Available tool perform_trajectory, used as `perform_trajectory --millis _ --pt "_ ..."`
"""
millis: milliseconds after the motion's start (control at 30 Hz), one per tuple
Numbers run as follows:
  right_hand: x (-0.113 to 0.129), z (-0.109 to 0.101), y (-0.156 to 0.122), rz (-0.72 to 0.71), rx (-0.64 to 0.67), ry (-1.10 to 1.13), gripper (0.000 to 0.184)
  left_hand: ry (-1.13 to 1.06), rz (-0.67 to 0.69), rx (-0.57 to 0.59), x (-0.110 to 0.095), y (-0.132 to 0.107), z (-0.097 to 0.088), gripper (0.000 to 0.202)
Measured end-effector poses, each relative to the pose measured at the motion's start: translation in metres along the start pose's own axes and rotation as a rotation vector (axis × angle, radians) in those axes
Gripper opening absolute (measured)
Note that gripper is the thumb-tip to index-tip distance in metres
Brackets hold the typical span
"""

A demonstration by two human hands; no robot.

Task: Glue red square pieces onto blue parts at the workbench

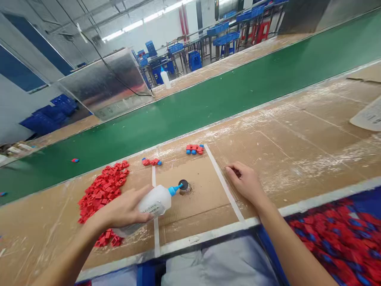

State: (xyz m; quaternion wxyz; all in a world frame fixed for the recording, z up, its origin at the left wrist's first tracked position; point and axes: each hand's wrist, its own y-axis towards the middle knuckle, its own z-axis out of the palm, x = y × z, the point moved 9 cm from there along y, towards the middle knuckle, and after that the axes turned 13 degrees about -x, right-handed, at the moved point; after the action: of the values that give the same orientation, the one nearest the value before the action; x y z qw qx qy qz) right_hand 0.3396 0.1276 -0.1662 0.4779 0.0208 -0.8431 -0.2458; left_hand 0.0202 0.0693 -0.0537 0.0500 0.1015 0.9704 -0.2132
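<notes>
My left hand point(123, 208) grips a white squeeze bottle point(154, 201) lying almost on its side. Its blue nozzle point(175, 188) points at a small dark round cap point(184, 186) on the cardboard-covered bench point(297, 151). My right hand point(245, 180) rests on the cardboard to the right of a white tape line, fingers curled with the tips pressed down; whether it holds anything is hidden. A heap of red plastic pieces point(102, 188) lies just left of my left hand.
Two small clusters of red and blue pieces point(195, 149) point(151, 161) sit near the bench's far edge. Beyond runs a green conveyor belt point(208, 99) with a stray piece point(75, 160). A blue bin of red parts point(336, 234) is at lower right. A metal housing point(101, 85) stands behind.
</notes>
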Motion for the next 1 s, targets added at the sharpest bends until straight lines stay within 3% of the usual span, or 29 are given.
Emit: perform_trajectory --millis 767,1000 --pt "0.003 -0.003 0.0 0.028 0.007 0.002 0.024 0.076 0.0 0.036 -0.002 0.005 -0.012 0.054" --pt "0.003 -0.002 0.0 0.03 0.017 -0.001 0.024 0.067 -0.011 0.032 -0.002 0.003 -0.013 0.06"
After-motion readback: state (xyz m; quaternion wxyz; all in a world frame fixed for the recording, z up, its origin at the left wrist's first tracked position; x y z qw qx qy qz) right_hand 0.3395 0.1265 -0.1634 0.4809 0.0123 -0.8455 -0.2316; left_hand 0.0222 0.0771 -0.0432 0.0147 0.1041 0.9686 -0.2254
